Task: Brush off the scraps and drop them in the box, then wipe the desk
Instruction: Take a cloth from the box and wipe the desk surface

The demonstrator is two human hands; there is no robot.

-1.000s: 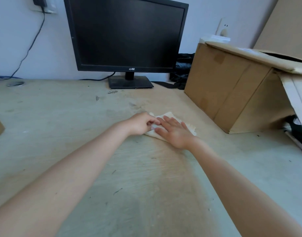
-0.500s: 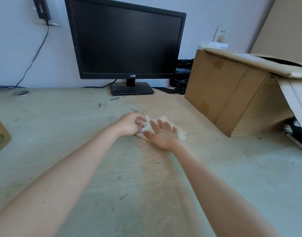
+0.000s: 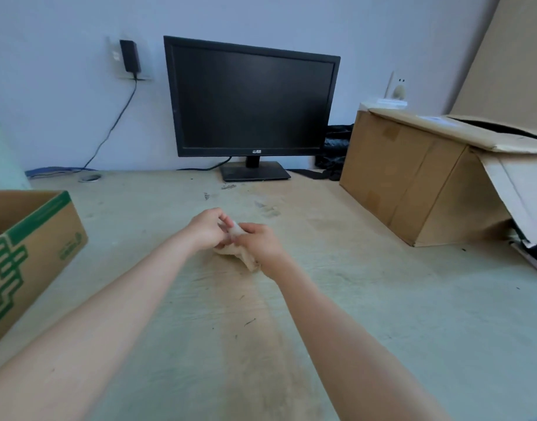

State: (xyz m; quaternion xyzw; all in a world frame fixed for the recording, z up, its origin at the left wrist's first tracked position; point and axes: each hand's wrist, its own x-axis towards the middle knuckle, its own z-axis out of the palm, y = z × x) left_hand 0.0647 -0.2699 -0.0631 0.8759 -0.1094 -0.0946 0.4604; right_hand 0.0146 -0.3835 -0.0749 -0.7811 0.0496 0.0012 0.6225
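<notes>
One pale cloth (image 3: pixel 250 263) is being gripped by two hands over the middle of the desk (image 3: pixel 382 299). It is being pinched at its upper end by the curled fingers of the left hand (image 3: pixel 208 227) and clutched by the closed right hand (image 3: pixel 258 243), with a loose corner hanging at the desk surface. Two cardboard boxes are being shown: one open box (image 3: pixel 33 247) with green printing, unreadable, at the left, and one plain box (image 3: pixel 413 183) at the right. The logo on the one monitor (image 3: pixel 249 101) is too small to be read. A few dark scraps (image 3: pixel 229 186) are lying by its stand.

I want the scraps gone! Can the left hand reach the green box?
Probably yes: only open desk lies between the left hand and the box, though it and the right hand grip the cloth.
</notes>
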